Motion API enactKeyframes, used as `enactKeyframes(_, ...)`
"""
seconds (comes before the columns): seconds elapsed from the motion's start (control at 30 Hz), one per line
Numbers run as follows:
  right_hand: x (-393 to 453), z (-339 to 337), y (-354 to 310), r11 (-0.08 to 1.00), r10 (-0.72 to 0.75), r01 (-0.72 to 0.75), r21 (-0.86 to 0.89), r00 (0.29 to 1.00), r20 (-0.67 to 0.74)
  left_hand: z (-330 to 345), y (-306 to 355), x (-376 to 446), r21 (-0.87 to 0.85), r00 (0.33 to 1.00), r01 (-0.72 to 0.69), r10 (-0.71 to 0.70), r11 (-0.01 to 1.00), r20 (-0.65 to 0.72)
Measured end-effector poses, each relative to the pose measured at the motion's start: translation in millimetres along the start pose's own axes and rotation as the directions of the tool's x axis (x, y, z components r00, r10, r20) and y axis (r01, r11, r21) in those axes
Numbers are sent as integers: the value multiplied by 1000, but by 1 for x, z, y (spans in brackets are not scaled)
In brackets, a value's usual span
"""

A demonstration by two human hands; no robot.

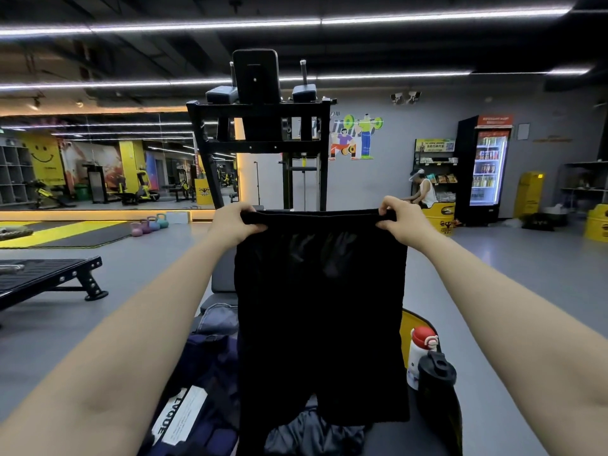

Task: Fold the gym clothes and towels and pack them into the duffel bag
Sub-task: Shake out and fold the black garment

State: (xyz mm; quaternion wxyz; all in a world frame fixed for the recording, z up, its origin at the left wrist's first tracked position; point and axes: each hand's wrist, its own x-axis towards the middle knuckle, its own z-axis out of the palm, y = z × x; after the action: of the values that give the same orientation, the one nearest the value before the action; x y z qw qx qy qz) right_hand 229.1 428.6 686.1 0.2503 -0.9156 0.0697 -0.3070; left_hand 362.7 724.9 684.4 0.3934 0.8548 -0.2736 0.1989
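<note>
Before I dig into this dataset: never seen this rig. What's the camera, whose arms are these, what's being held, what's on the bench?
There is no robot here. A person wears one wide-angle camera on the head, looking forward and down, so the two bare arms reaching in from the bottom are the wearer's own. The left hand and right hand each pinch a corner of the waistband of black shorts, holding them up and spread flat, not yet folded. Below, partly hidden by the shorts, lie a dark navy bag with a white label and other dark clothes. On the right stand a white bottle with a red cap and a black bottle. Behind is a gym with a black exercise machine.
</note>
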Motion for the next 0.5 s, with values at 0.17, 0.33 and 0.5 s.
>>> enactKeyframes(0.17,-3,9,13,991,71,-60,118,993,-94,0,-5,-3,-506,969,187,-72,842,238)
enactKeyframes(0.33,-2,16,28,961,116,-77,267,984,-135,4,-5,-6,-599,910,354,-118,719,397)
enactKeyframes(0.5,-2,19,31,899,113,-22,438,977,-183,9,-8,-4,-676,933,360,-236,643,273)
